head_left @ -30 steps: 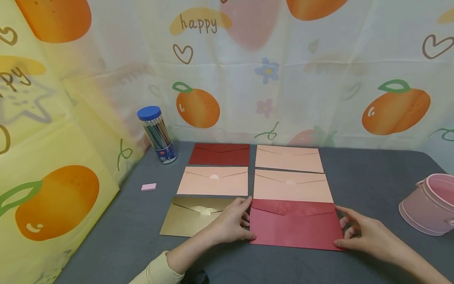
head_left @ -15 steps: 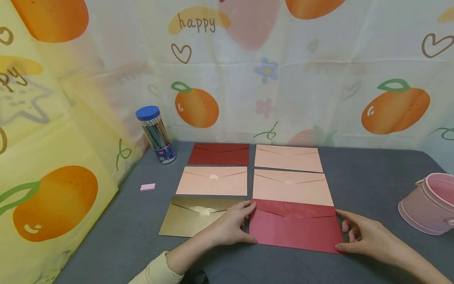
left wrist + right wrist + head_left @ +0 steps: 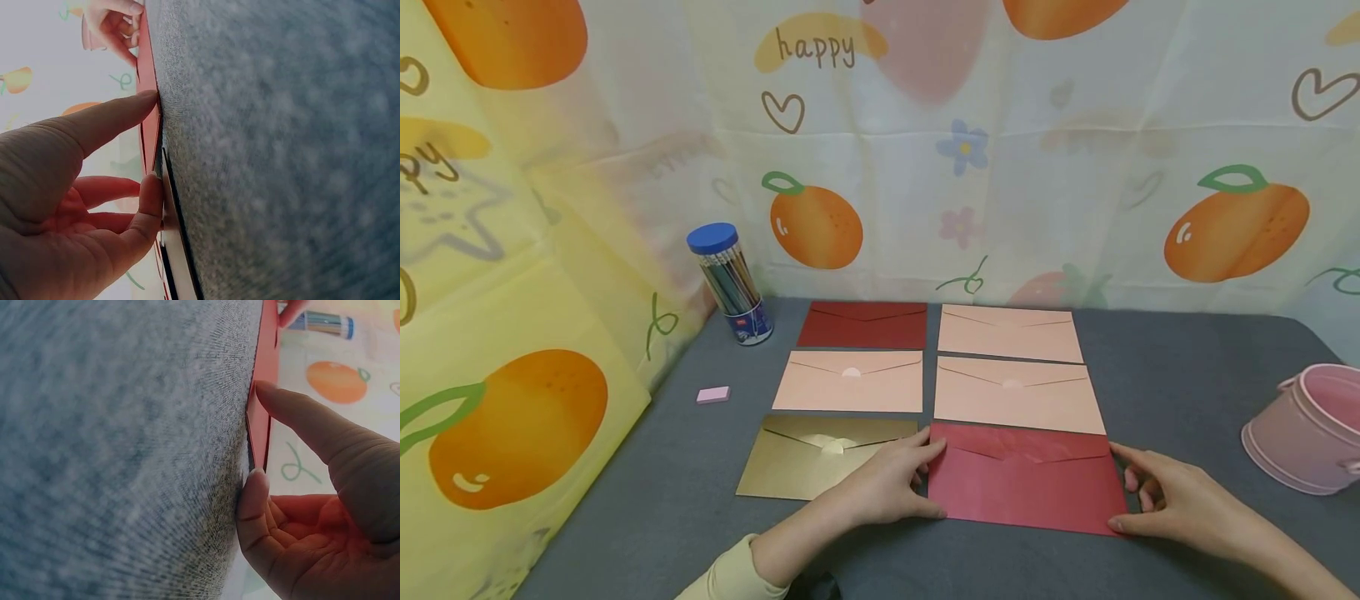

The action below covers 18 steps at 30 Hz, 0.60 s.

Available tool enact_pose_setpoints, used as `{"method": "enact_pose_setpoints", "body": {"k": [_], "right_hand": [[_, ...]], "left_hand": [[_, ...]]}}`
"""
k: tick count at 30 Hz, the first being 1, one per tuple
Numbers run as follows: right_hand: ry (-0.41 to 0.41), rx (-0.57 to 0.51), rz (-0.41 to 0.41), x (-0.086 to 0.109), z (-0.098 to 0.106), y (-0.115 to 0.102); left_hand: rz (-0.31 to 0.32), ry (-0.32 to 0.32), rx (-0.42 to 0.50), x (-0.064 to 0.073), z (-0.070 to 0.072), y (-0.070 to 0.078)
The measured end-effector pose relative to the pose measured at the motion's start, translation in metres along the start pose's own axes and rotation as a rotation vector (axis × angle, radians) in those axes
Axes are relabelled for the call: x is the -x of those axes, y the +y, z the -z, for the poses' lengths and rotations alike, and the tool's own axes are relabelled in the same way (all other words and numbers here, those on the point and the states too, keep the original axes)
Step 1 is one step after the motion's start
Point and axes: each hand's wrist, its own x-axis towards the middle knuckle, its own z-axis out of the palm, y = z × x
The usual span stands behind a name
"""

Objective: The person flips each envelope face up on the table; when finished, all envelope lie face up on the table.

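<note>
A large bright-red envelope (image 3: 1026, 483) lies flap side up on the near side of the table. My left hand (image 3: 891, 479) holds its left edge, thumb at the near corner and index finger by the far one. My right hand (image 3: 1187, 504) holds the right edge the same way, as the right wrist view shows with the thumb (image 3: 312, 422) on the paper. Just behind lies a peach envelope (image 3: 1015, 400), its near edge right at the red one. To the left a gold envelope (image 3: 805, 467) is partly hidden by my left hand.
Farther back are a dark red envelope (image 3: 862, 325), a peach envelope (image 3: 850, 387) with a round seal and another peach envelope (image 3: 1007, 333). A blue-lidded tube of pencils (image 3: 730, 283) and a pink eraser (image 3: 713, 395) stand left, a pink bucket (image 3: 1300, 442) right.
The bright-red envelope has shifted slightly toward me with both hands at its edges, showing more of the peach envelope behind it. My left index finger now reaches a little onto the red paper.
</note>
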Motion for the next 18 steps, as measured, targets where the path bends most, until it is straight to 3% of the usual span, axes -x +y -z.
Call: {"method": "enact_pose_setpoints", "body": {"k": [10, 18], "right_hand": [[-0.016, 0.001, -0.003, 0.0008, 0.0002, 0.0005], [-0.018, 0.030, 0.010, 0.0012, 0.0023, 0.0001]], "left_hand": [[-0.021, -0.025, 0.002, -0.0002, -0.0005, 0.0004], [0.002, -0.036, 0.048, 0.0014, -0.0008, 0.0004]]}}
